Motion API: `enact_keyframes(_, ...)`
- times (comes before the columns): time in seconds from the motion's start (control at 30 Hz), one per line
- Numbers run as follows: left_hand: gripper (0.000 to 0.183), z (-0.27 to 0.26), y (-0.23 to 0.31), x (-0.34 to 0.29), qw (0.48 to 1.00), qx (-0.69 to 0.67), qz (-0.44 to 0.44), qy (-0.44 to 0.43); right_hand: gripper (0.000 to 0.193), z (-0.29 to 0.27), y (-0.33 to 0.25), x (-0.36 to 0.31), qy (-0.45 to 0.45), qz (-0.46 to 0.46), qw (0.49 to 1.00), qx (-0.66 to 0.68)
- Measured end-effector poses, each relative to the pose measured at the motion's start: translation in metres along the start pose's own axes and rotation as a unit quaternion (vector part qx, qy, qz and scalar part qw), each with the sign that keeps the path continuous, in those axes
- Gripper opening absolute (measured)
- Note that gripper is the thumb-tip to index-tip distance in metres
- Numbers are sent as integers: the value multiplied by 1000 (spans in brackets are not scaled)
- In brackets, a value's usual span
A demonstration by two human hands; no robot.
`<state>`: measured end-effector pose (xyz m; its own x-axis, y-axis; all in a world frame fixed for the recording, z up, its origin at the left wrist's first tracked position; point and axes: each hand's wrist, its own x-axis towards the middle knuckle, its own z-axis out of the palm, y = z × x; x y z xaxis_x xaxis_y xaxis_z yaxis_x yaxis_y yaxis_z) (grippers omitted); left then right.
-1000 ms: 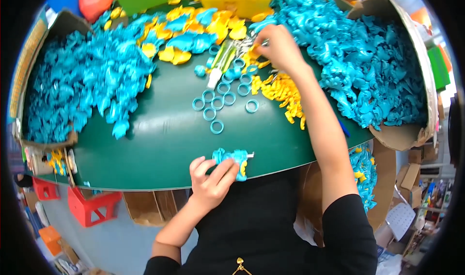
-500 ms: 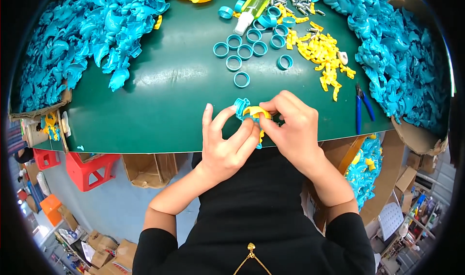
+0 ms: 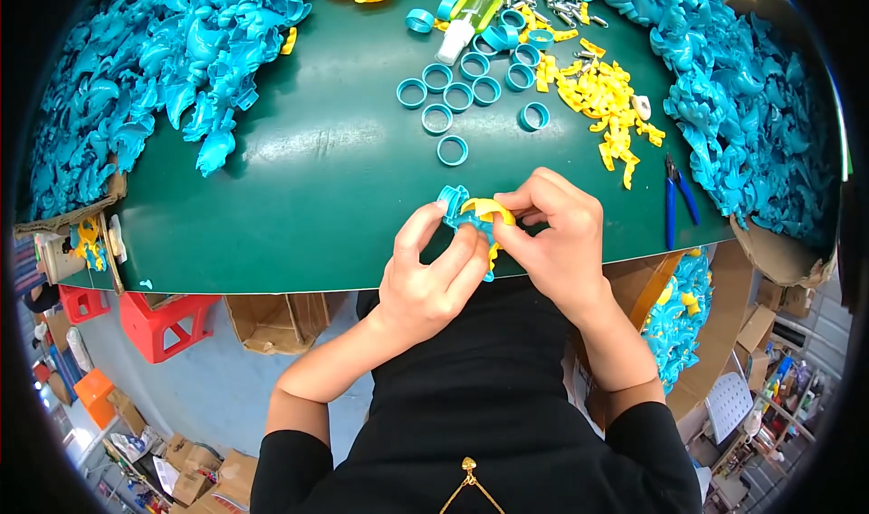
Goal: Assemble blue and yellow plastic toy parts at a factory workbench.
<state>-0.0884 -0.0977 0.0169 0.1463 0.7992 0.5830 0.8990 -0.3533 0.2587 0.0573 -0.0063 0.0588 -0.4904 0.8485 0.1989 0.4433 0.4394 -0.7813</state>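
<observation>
Just over the table's front edge, my left hand (image 3: 433, 274) pinches a teal plastic part with a ribbed round neck (image 3: 452, 197). Its index finger lies by the neck, the other fingertips lower on the body. My right hand (image 3: 563, 229) has thumb and index finger closed on a curved yellow plastic piece (image 3: 489, 208), which lies against the upper side of the teal part. A smaller yellow bit (image 3: 493, 257) shows at the teal part's lower end. My fingers cover much of where the pieces meet.
Teal rings (image 3: 459, 96) and yellow pieces (image 3: 597, 97) lie beyond my hands, with metal springs (image 3: 566, 2) and a bottle of green liquid (image 3: 478, 5) farther back. Heaps of teal shells flank both sides (image 3: 208, 52). Blue-handled cutters (image 3: 672, 208) lie at right; a carton of assembled pieces (image 3: 677, 319) stands below.
My right hand and the yellow piece have shifted slightly right. My left fingers have drawn closer together round the teal part, showing more of its body.
</observation>
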Motion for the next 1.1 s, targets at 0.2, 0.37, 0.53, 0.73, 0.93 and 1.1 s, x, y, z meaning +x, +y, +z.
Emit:
enact_keyframes(0.2,15,5,-2,-1,999,18,21,28,15,3,-3,-1,14,-17,998,-59)
enact_keyframes(0.37,14,7,-4,-1,998,34,35,28,14,0,3,6,-7,-41,997,-64)
enact_keyframes(0.53,15,6,-6,3,997,36,67,11,14,-9,10,10,-21,-97,991,-91)
enact_keyframes(0.73,17,-1,-4,9,998,0,52,-23,19,-20,-1,-1,-60,-90,987,-115)
enact_keyframes(0.93,31,-10,-2,7,999,-35,18,-25,15,-11,7,-8,-8,-94,994,-54)
enact_keyframes(1.1,111,-31,28,19,777,-546,-312,32,19,-58,7,1,45,-155,984,-76)
